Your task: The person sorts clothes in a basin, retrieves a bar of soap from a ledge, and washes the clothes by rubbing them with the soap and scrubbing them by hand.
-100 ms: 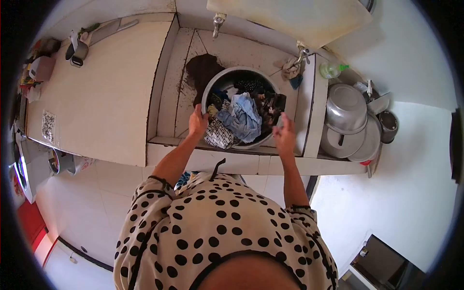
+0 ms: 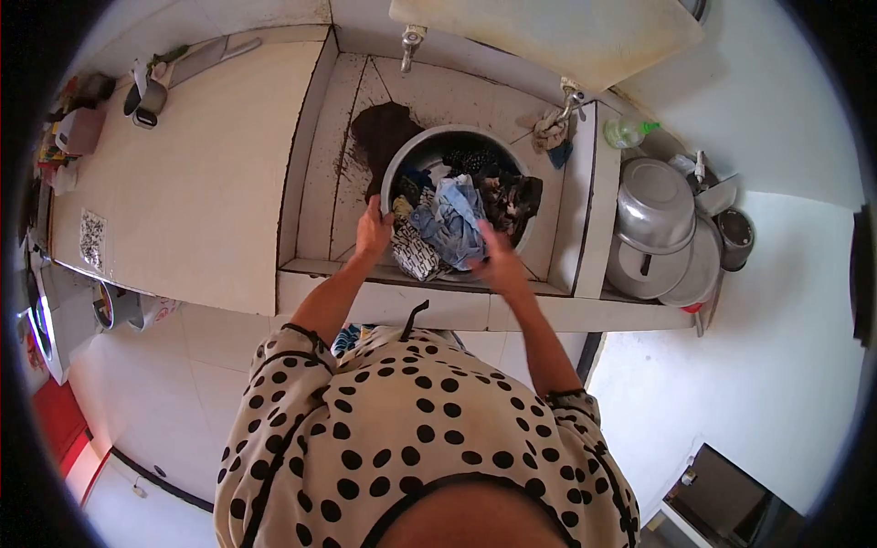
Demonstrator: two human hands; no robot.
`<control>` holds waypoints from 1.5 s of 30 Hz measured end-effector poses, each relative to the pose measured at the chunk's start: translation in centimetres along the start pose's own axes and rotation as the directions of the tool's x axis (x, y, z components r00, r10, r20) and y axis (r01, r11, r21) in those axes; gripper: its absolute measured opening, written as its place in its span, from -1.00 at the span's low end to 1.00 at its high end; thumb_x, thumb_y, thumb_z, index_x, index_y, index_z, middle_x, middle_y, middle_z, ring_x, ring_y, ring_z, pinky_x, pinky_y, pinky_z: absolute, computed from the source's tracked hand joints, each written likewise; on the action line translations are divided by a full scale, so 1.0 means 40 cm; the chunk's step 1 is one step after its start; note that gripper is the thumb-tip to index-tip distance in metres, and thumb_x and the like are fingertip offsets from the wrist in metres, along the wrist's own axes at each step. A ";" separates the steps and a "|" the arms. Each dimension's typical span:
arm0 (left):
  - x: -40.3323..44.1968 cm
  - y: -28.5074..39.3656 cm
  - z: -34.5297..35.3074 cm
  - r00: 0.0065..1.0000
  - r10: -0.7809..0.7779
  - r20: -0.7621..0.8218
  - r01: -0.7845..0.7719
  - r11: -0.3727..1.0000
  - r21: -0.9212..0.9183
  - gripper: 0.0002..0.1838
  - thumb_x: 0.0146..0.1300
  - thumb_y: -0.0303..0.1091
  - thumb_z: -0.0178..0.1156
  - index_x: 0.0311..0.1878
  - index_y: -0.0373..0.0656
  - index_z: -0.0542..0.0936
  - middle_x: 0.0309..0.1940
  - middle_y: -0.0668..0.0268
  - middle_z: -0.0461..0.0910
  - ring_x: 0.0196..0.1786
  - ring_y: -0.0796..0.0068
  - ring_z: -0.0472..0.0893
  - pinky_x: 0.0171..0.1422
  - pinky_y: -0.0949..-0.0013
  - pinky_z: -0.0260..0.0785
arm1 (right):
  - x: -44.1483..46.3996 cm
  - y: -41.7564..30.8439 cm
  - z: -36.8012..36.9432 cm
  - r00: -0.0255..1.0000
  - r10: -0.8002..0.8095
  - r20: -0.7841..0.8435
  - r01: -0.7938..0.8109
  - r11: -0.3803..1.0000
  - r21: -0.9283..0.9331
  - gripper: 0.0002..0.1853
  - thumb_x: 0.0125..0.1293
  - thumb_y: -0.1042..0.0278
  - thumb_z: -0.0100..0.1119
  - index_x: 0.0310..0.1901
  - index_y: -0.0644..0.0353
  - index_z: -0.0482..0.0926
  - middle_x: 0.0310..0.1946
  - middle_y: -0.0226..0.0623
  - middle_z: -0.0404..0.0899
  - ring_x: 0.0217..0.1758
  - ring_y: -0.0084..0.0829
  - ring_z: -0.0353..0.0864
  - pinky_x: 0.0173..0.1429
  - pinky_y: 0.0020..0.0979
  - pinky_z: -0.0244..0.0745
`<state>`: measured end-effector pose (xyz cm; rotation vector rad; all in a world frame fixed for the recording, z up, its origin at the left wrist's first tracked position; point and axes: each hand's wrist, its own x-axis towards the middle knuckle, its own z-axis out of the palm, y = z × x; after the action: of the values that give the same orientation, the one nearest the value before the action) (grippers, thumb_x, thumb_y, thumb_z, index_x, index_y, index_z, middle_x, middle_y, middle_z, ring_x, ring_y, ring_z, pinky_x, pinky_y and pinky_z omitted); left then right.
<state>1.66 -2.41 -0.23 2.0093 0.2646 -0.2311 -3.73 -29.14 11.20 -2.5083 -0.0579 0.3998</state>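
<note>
A round metal basin [image 2: 395, 173] full of clothes sits in the tiled sink. My left hand [image 2: 374, 232] grips the basin's left rim. At the front right of the basin, my right hand [image 2: 498, 263] is against the light blue cloth [image 2: 449, 224], its fingers partly apart and slightly blurred; no cloth shows clearly gripped. A black-and-white patterned cloth [image 2: 414, 252] lies at the front left of the basin, and a dark floral cloth [image 2: 513, 199] hangs at the right rim. Behind the left rim, a dark brown wet heap [image 2: 384, 137] lies on the tiles.
Two taps [image 2: 412, 47] [image 2: 571, 99] stick out above the sink. A small rag [image 2: 551, 132] hangs under the right one. Metal pots and lids [image 2: 655, 205] stand right of the sink beside a green-capped bottle [image 2: 625, 132]. A counter [image 2: 196, 173] extends left.
My right hand has moved left from the basin's right side onto the light blue cloth, which is pushed slightly inward. My left hand has stayed on the rim.
</note>
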 end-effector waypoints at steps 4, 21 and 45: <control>-0.027 -0.027 -0.084 1.000 -0.023 0.020 0.021 0.995 0.102 -0.52 0.20 -0.34 0.15 0.19 -0.13 0.32 -0.42 -0.02 0.56 -0.28 -0.10 0.57 -0.22 -0.02 0.37 | 0.025 -0.112 0.185 0.995 0.004 -0.102 -0.043 0.925 -0.379 -0.19 -0.18 0.51 0.38 0.23 -0.07 0.36 -0.02 -0.10 0.41 0.00 -0.02 0.51 -0.08 -0.12 0.54; -0.167 0.397 -0.008 0.716 0.106 0.690 0.698 -0.126 -0.705 -0.47 0.27 -0.10 0.18 0.25 -0.12 0.39 0.08 0.18 0.54 0.07 0.26 0.58 0.20 0.18 0.41 | -0.061 -0.214 -0.186 0.989 0.110 -0.102 0.019 0.584 0.811 -0.75 -0.05 0.46 0.18 -0.25 0.24 0.53 -0.35 -0.36 0.55 -0.34 -0.52 0.54 -0.40 -0.46 0.46; -0.060 0.144 0.036 0.947 -0.286 0.145 0.259 0.948 0.184 0.18 -0.18 0.05 0.44 0.48 0.05 -0.03 0.20 -0.18 0.33 0.22 -0.14 0.40 0.26 0.07 0.31 | 0.280 0.014 0.027 0.937 0.315 0.149 -0.216 0.860 -0.461 0.19 -0.17 0.17 0.54 0.47 -0.32 -0.09 0.51 -0.29 -0.18 0.42 0.14 0.02 0.19 0.21 0.38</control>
<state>0.96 -6.38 4.74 2.0958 0.4282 -0.6151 6.62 -27.54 7.01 -2.9162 0.1329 0.8656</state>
